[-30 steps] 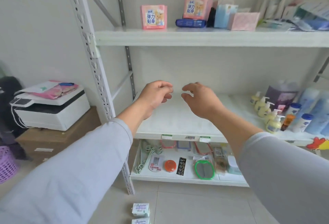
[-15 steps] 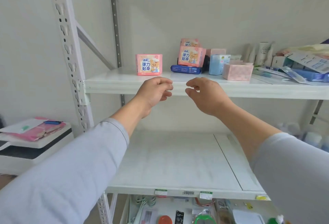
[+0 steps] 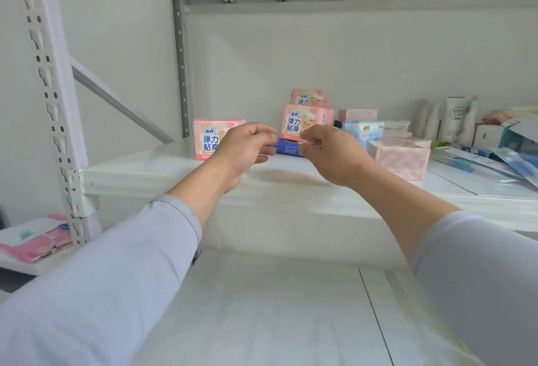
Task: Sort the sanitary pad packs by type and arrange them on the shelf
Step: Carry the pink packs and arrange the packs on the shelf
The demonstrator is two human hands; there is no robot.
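Note:
Sanitary pad packs sit on the upper white shelf point(image 3: 163, 175). A pink pack point(image 3: 205, 140) stands alone at the left. Right of it two more pink packs point(image 3: 295, 122) are stacked on a flat dark blue pack point(image 3: 286, 149). Further right are a light blue pack point(image 3: 365, 130) and pale pink patterned packs point(image 3: 400, 159). My left hand point(image 3: 241, 151) and my right hand point(image 3: 330, 156) hover side by side in front of the blue pack, fingers loosely curled, holding nothing. Whether the fingertips touch the blue pack I cannot tell.
White tubes point(image 3: 454, 118) and loose blue-and-white packets point(image 3: 495, 159) crowd the shelf's right end. A bare lower shelf point(image 3: 262, 307) lies below my arms. The perforated rack post point(image 3: 49, 89) stands left, with pink packs point(image 3: 32, 242) lying on a surface beyond it.
My view has tilted up from the lower shelves to the upper shelf. Both hands have risen together to the level of the packs, keeping the same empty, curled pose.

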